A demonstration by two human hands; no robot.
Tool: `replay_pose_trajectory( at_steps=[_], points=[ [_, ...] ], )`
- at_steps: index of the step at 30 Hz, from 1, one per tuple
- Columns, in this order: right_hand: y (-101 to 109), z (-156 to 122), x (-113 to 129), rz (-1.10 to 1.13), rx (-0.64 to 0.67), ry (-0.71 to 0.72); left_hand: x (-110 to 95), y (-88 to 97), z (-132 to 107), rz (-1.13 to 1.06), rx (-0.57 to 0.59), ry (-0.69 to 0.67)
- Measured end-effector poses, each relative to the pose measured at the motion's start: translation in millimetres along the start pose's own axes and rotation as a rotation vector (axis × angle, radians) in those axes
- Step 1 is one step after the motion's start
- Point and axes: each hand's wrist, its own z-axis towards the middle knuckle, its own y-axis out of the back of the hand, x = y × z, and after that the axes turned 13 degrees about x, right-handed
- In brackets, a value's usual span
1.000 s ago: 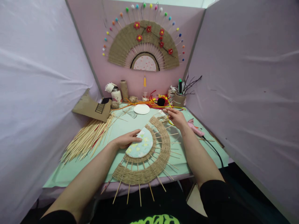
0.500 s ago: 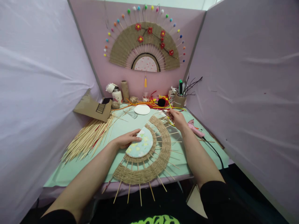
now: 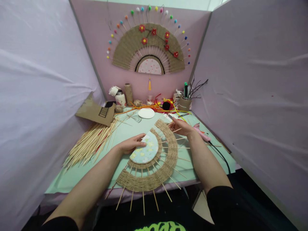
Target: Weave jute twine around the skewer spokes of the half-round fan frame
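Note:
A half-round woven fan [image 3: 172,146], with tan twine wound in bands over thin wooden sticks, lies tilted across the front of the table. Its middle carries a pale blue patterned half-disc [image 3: 145,150]. My left hand [image 3: 131,143] grips the straight edge of this half-disc, thumb on top and the other fingers partly hidden. At the fan's upper right end is my right hand [image 3: 181,126], its fingers bent in close to the woven band and a stick. What those fingertips hold is too small and partly covered to make out.
Loose bamboo sticks [image 3: 89,142] and a cardboard piece [image 3: 97,110] lie left. A white oval [image 3: 146,113] and coloured pipe cleaners [image 3: 141,107] sit behind. On the right are a pink glue gun [image 3: 201,133] and a pot [image 3: 185,103]. A finished fan [image 3: 125,49] hangs behind.
My right hand has moved slightly left and down, its fingers coming in by the woven band's end. The fan has shifted a little, while my left hand keeps its grip.

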Motion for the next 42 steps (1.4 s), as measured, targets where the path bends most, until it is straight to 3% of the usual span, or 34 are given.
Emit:
replay_pose_trajectory(
  at_steps=[6, 10, 14, 18, 22, 26, 30, 34, 36, 39, 42],
  points=[
    [-1.5, 2.2, -1.9, 0.011, -0.064, -0.038, 0.7, 0.4, -0.9, 0.034, 0.008, 0.044],
    [-3.9, 2.9, -0.8, -0.006, -0.046, -0.038, -13.9, 5.3, 3.0, 0.124, -0.05, 0.096],
    [-5.1, 2.7, -0.4, -0.018, -0.035, -0.022, -47.3, 6.4, 29.7, 0.284, -0.256, 0.05],
    [-8.6, 2.5, 0.1, -0.045, -0.025, 0.003, -70.8, 1.4, 74.8, 0.228, -0.418, -0.044],
    [-12.1, 2.4, 1.1, -0.061, -0.023, 0.021, -71.6, -3.1, 102.6, 0.19, -0.459, -0.038],
    [-12.0, 2.5, 0.8, -0.069, 0.001, 0.014, -66.5, -4.1, 101.6, 0.169, -0.463, 0.009],
    [-9.9, 2.8, -1.3, -0.069, 0.03, 0.014, -62.5, -1.9, 87.9, 0.072, -0.377, -0.018],
    [-9.2, 2.1, -1.9, -0.054, 0.06, 0.037, -52.0, -1.5, 70.7, -0.046, -0.068, -0.114],
    [-8.9, 1.5, -1.8, -0.047, 0.096, 0.054, -44.7, -3.3, 64.0, -0.091, 0.032, -0.136],
    [-8.0, 1.3, -2.4, -0.029, 0.167, 0.079, -35.3, -6.2, 59.5, -0.167, 0.084, -0.183],
    [-6.5, 1.9, -3.6, 0.002, 0.227, 0.096, -29.5, -7.2, 59.8, -0.221, 0.054, -0.239]
  ],
)
